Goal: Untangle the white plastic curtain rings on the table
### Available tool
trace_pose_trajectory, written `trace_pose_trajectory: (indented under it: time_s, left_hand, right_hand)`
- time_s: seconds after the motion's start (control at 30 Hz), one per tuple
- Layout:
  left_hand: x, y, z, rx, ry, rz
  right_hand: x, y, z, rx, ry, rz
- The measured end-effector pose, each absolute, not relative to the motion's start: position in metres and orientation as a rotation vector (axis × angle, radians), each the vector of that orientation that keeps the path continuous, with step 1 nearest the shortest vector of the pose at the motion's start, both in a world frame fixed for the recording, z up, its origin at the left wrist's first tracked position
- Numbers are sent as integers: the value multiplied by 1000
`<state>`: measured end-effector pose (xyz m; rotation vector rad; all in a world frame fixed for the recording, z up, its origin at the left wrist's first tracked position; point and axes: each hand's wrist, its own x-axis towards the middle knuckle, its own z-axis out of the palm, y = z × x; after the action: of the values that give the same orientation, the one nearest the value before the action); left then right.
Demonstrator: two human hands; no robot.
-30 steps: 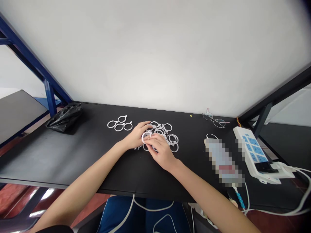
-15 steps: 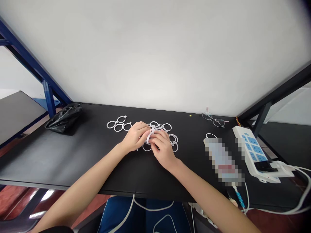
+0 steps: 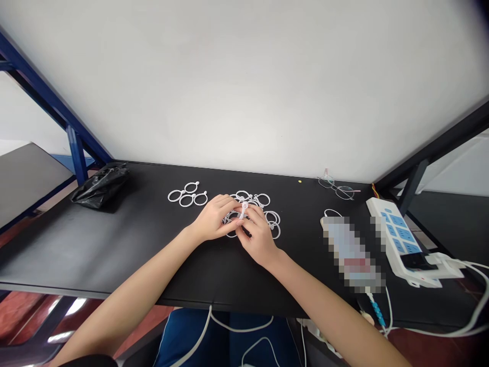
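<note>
The left hand (image 3: 214,218) is partly closed, its thumb and forefinger pinching a white ring (image 3: 243,211) from one side. The right hand (image 3: 257,235) meets it from the other, fingers curled in and also on the ring; the exact contact of its thumb is hard to make out. The ring shows nearly edge-on between the fingertips, its small round eyelet uppermost, just above the table.

Good handling here likely rests on a light, even pinch: one hand steadies the hoop while the other works near the eyelet, since squeezing hard from both sides could flex so thin a band. Leaving the eyelet uncovered lets it be seen.

Directly beneath and around the fingers lies a loose pile of rings (image 3: 271,225), overlapping, so a slight lift helps avoid snagging a neighbour. To the left, near the left hand but apart from the pile, four rings (image 3: 194,195) lie close together flat on the table (image 3: 133,244). Farther out, well apart from the work, are a black plastic bag (image 3: 101,186) at the left, and eyeglasses (image 3: 345,192) and a power strip (image 3: 399,237) at the right.
</note>
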<state>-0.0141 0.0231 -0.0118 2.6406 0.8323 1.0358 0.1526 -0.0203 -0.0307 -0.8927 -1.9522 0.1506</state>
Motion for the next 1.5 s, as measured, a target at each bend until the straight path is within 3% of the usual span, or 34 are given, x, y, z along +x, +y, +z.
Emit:
trace_pose_trajectory:
  time_s: [1.5]
  left_hand:
    - [-7, 16, -12, 2661, 737, 1125]
  right_hand:
    - [153, -17, -28, -752, -1886, 225]
